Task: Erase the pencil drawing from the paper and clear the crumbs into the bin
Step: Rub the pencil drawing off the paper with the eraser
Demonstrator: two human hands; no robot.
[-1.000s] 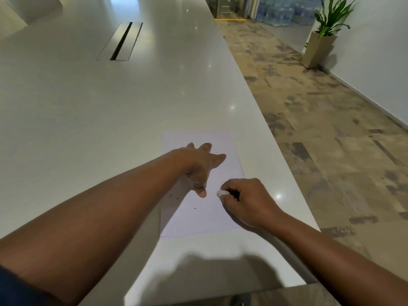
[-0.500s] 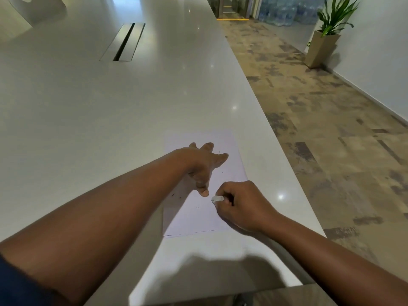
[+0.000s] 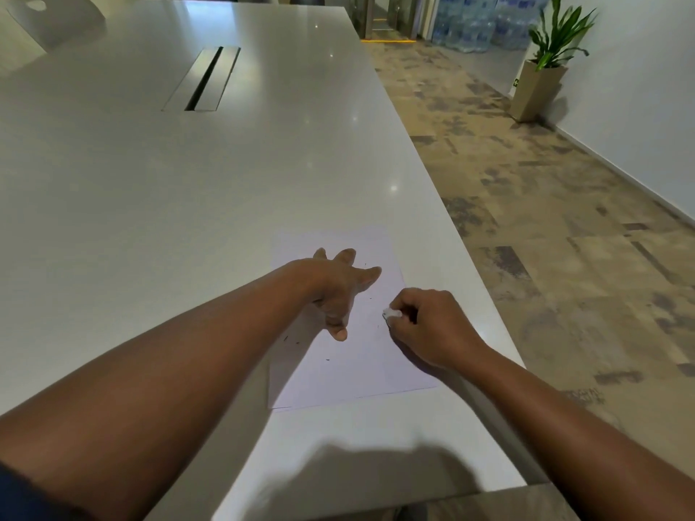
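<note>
Sheet of white paper (image 3: 353, 370) flat on the white table (image 3: 188, 220), near the table's right edge and close to the near corner. Left hand (image 3: 340, 291) laid on the upper half of the sheet, fingers straight and spread, thumb pointing back toward the body, pressing the paper down and gripping nothing. Right hand (image 3: 432, 329) curled over the sheet's right side, just beside the left. Small white eraser (image 3: 392, 314) pinched between right thumb and fingertips (image 3: 398, 302), only its tip peeking out at the left of the fist, touching or nearly touching the paper; contact too small to tell. Between the two hands, a narrow strip of bare paper. Dark eraser crumbs (image 3: 328, 359) scattered on the sheet below the left thumb, more (image 3: 291, 339) under the left wrist and a few by the left fingertips. Drawing itself too faint to make out.

Farther up the table, a metal cable hatch (image 3: 203, 79). On the floor by the right wall, a potted plant (image 3: 545, 69).
</note>
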